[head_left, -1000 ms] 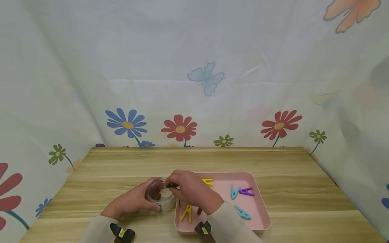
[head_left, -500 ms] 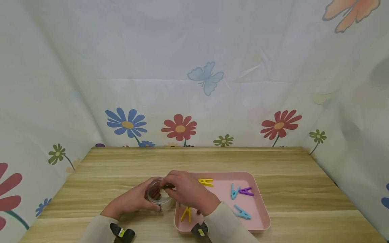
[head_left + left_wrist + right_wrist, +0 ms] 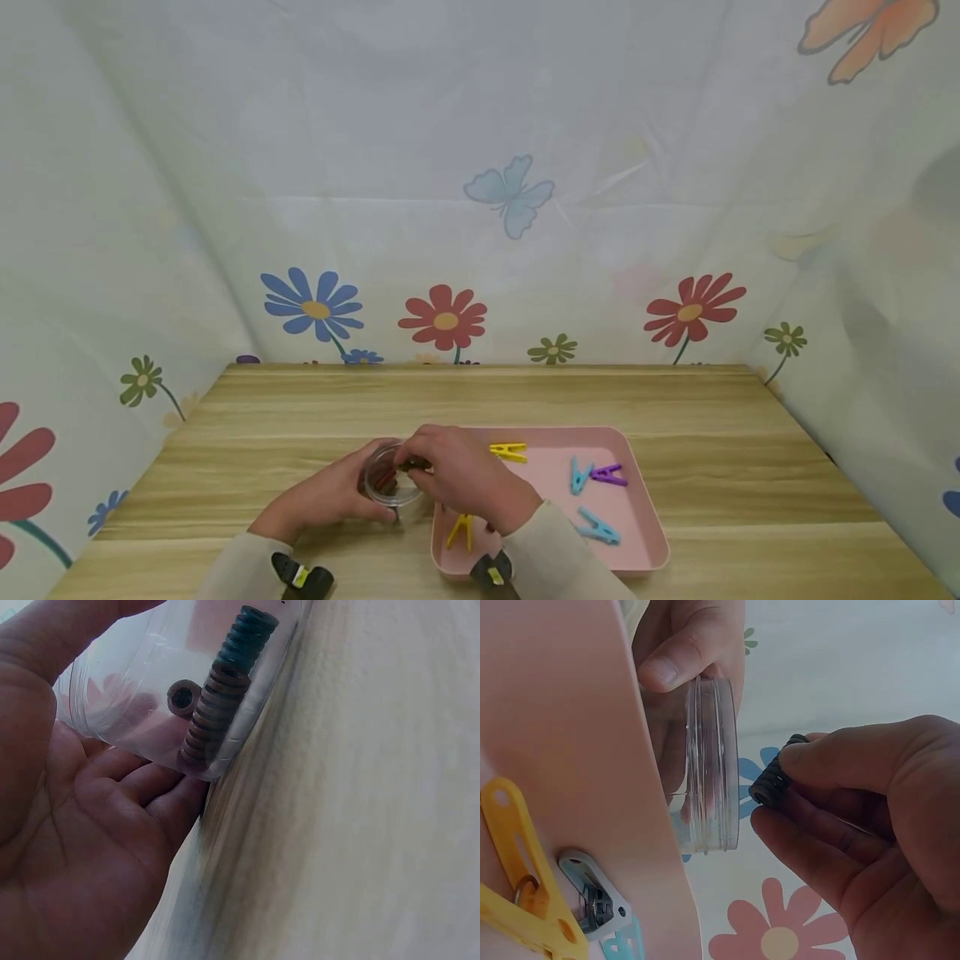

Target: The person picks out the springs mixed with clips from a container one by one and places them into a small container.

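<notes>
One spring — dark, ridged, hollow-ended — in right grip, near clear jar.

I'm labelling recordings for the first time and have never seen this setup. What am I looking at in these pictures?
There is no machine here, just a person working bare-handed. The wide view comes from a camera on the head, looking forward and down; each close view comes from a camera on one wrist. On the wood-patterned table is a pink tray holding yellow, blue and purple clothespins. The left hand holds a clear jar, and the left wrist view shows coil springs inside it. The right hand has another spring, a dark one, pinched in its grip by the jar's mouth.
</notes>
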Demonstrator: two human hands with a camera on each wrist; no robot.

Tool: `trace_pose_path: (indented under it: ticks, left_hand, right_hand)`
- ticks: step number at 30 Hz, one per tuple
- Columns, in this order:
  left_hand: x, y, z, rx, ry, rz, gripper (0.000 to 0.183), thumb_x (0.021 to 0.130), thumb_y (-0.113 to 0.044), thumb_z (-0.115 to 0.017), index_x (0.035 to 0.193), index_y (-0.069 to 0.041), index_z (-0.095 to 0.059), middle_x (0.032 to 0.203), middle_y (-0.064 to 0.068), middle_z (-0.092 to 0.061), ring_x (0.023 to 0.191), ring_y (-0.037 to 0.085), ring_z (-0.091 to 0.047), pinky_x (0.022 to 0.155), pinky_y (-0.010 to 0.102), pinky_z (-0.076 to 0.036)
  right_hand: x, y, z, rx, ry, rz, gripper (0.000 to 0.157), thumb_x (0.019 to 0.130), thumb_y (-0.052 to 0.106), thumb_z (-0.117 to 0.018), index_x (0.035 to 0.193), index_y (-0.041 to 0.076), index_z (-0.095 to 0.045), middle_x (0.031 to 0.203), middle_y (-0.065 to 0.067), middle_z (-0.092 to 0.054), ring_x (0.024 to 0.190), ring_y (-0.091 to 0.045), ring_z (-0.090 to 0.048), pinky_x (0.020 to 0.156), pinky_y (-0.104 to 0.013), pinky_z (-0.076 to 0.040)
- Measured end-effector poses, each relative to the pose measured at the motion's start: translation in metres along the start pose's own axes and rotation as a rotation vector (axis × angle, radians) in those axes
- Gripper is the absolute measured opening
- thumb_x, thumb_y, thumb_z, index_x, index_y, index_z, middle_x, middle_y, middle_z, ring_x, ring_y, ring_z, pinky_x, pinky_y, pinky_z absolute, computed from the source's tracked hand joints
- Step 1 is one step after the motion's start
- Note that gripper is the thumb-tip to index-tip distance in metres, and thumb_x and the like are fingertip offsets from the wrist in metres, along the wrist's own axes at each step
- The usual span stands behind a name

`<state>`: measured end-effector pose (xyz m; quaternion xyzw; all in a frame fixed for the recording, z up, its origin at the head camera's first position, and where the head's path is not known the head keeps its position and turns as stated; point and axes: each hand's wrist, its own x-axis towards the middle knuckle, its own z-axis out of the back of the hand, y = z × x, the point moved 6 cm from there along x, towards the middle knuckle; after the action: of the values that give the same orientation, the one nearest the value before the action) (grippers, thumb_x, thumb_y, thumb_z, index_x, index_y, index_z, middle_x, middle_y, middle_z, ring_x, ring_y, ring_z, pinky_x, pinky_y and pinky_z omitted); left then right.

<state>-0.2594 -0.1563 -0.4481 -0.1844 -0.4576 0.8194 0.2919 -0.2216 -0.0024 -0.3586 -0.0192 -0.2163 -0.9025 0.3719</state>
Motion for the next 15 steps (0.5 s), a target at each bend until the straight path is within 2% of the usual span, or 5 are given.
trace_pose_path:
  ticks: [9, 15]
  left_hand:
    - [0.0000, 0.0007, -0.0003, -0.015, 0.006, 0.006, 0.084, 0.077, -0.027, -0.082, 0.145, -0.028, -0.034, 0.144, 0.002, -0.049, 0.131, 0.023, -0.049, 0.101, 0.015, -0.042]
    - [0.0001, 0.0040, -0.0006, -0.009, 0.007, 0.025, 0.085, 0.076, -0.028, -0.083, 0.145, -0.031, -0.033, 0.144, -0.003, -0.048, 0.130, 0.014, -0.050, 0.101, 0.016, -0.042]
  right_hand:
    - [0.0018, -0.0024, -0.0022, 0.017, 0.028, -0.018, 0.019, 0.092, 0.018, -0.067, 0.110, 0.019, -0.071, 0.102, 0.009, -0.066, 0.090, -0.001, -0.059, 0.081, -0.015, -0.050]
    - [0.0014, -0.0042, -0.0036, 0.022, 0.036, -0.022, 0.019, 0.092, 0.018, -0.067, 0.110, 0.018, -0.071, 0.101, 0.009, -0.066, 0.090, 0.000, -0.059, 0.081, -0.015, -0.050]
